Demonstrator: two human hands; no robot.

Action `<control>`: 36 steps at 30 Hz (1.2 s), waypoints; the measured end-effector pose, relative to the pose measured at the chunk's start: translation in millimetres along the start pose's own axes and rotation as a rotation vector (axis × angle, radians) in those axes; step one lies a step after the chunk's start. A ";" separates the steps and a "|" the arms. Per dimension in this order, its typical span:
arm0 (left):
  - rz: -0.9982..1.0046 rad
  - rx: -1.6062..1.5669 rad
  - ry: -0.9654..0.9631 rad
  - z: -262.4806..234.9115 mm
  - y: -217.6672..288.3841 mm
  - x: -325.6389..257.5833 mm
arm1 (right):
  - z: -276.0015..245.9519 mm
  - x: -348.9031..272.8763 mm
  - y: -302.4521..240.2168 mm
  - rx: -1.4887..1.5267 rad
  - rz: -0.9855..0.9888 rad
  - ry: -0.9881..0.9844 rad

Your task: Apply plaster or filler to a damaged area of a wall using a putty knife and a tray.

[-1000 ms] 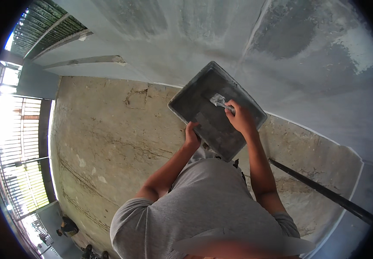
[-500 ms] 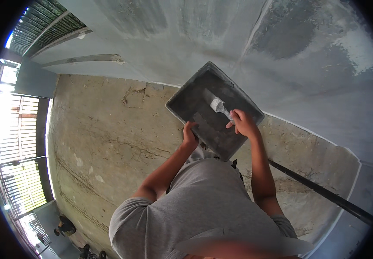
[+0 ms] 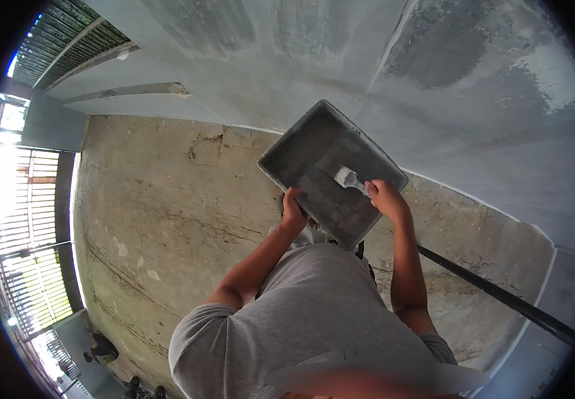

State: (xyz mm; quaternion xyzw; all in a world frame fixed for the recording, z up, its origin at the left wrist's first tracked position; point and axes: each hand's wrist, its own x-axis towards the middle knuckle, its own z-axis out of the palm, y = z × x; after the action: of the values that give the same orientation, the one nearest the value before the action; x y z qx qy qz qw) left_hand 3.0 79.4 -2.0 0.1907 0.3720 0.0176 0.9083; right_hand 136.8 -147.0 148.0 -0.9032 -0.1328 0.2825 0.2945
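A dark grey rectangular tray (image 3: 288, 137) hangs tilted in front of my body, its inside smeared with grey material. My left hand (image 3: 292, 207) grips the near left rim, thumb on the inner side and the other fingers hidden beneath. In my right hand (image 3: 385, 198) is a paintbrush (image 3: 347, 177) with a pale, paint-crusted middle part. Its dark end points up and left, low over or against the tray's inside; I cannot tell whether it touches. My right fingers are closed round the handle, near the tray's right side.
A grey, patchily coated wall (image 3: 327, 60) rises just beyond the tray. Cracked concrete floor (image 3: 161, 193) spreads below. A dark pole (image 3: 500, 295) slants at the right. Barred openings (image 3: 31, 233) let in bright light at the left; a dark object (image 3: 103, 348) is at lower left.
My right hand has drawn the paintbrush right and slightly down across the tray. The tray has dipped slightly; my left hand keeps its hold.
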 end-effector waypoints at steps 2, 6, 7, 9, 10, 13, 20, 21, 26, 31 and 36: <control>0.012 -0.013 0.015 2.6 0.2 -0.3 | -11.1 -8.0 6.6 -0.012 0.000 -0.002; 0.014 -0.024 0.032 8.6 6.1 -2.4 | -37.0 -30.3 -16.4 0.043 0.003 0.102; 0.000 -0.039 0.020 8.1 7.8 -0.1 | -40.8 -34.6 -25.6 0.043 0.006 0.103; -0.017 -0.050 0.003 8.4 6.3 3.3 | -43.3 -35.4 -44.4 0.118 -0.129 0.244; -0.002 -0.030 0.000 9.1 4.9 5.3 | -39.5 -30.0 -42.2 0.059 -0.117 0.213; 0.012 0.006 -0.034 6.0 1.4 10.6 | -11.4 -8.8 -31.5 -0.119 -0.422 0.437; 0.000 0.004 -0.008 21.7 5.1 -11.6 | -1.5 7.2 -12.9 -0.287 -0.300 0.480; 0.002 0.001 -0.006 17.2 4.9 -10.3 | -3.0 6.0 -12.4 -0.288 -0.303 0.477; -0.016 0.043 0.019 20.8 7.4 -16.9 | -11.2 -3.8 7.0 -0.237 -0.215 0.413; 0.017 0.057 0.014 5.6 3.8 4.9 | -35.4 -25.5 7.0 -0.269 -0.185 0.387; -0.061 -0.020 -0.006 2.3 5.4 18.0 | -39.8 -32.6 -0.8 0.146 -0.231 0.438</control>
State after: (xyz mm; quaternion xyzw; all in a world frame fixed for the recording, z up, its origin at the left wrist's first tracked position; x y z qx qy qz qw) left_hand 18.2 86.7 -10.6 0.1704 0.3749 -0.0069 0.9112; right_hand 133.9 -177.9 189.1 -0.8981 -0.1475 0.0535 0.4109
